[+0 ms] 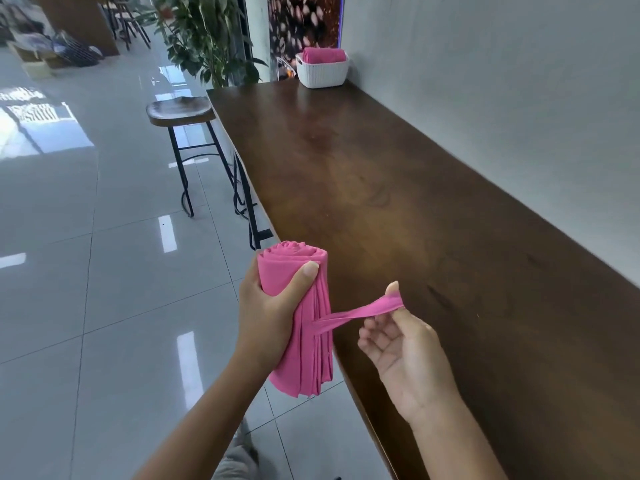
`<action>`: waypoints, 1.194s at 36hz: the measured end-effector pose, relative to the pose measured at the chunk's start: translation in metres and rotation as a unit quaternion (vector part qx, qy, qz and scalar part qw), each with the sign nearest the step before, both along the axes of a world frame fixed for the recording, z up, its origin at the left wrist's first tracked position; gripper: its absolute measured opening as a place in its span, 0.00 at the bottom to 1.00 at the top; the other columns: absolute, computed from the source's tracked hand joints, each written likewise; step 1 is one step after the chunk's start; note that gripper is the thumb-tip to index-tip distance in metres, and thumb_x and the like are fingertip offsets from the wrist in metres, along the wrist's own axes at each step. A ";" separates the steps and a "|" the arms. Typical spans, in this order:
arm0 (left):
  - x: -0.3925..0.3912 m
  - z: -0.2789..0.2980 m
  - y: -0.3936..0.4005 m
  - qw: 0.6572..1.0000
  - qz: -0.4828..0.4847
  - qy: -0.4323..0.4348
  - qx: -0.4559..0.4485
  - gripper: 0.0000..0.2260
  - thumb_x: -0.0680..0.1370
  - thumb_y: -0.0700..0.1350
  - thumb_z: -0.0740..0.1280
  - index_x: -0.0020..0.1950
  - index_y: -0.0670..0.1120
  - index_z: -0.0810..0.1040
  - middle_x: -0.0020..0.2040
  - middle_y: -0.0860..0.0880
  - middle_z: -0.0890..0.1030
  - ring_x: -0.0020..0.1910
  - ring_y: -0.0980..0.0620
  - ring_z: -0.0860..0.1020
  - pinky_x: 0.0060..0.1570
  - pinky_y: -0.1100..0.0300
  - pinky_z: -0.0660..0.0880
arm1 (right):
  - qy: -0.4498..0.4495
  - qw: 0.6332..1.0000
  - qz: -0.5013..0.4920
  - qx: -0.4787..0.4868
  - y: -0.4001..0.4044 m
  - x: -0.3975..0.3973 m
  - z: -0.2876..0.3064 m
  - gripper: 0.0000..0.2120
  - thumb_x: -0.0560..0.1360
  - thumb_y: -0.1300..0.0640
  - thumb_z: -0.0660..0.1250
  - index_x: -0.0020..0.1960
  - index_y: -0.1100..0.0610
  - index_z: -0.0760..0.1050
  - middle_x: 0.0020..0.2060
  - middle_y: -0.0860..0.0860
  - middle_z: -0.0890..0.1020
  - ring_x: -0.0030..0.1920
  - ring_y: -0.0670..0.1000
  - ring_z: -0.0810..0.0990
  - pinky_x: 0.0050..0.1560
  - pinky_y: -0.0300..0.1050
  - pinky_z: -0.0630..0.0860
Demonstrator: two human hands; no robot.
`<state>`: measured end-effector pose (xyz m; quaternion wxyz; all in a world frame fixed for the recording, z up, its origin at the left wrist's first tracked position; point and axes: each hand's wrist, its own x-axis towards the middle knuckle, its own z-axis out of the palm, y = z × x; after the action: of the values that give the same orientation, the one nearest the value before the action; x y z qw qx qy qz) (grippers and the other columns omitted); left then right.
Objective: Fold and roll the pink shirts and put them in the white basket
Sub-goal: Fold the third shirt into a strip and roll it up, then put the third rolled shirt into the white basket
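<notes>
My left hand grips a rolled pink shirt upright, just off the near left edge of the table. A thin strip of the same pink fabric stretches from the roll's middle to my right hand, which pinches its end between thumb and forefinger above the tabletop. The white basket stands at the table's far end against the wall. Another rolled pink shirt lies inside it.
The long dark wooden table runs along a grey wall on the right. A wooden bar stool stands by its left edge on the glossy tiled floor. A leafy plant rises behind the table's far end.
</notes>
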<state>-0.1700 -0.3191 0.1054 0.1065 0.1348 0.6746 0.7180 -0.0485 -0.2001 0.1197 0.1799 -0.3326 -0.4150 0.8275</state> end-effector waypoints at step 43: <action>-0.326 0.014 -0.111 0.914 -0.239 0.306 -0.120 0.35 0.77 0.74 0.37 0.64 0.50 0.66 0.33 0.48 0.75 0.33 0.50 0.74 0.37 0.48 0.70 | 0.006 0.948 0.112 0.298 -0.126 -0.322 0.047 0.22 0.73 0.56 0.75 0.65 0.53 0.71 0.53 0.47 0.85 0.55 0.47 0.84 0.47 0.41 0.81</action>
<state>-0.4956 -0.4299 0.1198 0.0790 0.4913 0.7027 0.5086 -0.3704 -0.3256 0.1672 0.1791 -0.2105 -0.6760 0.6831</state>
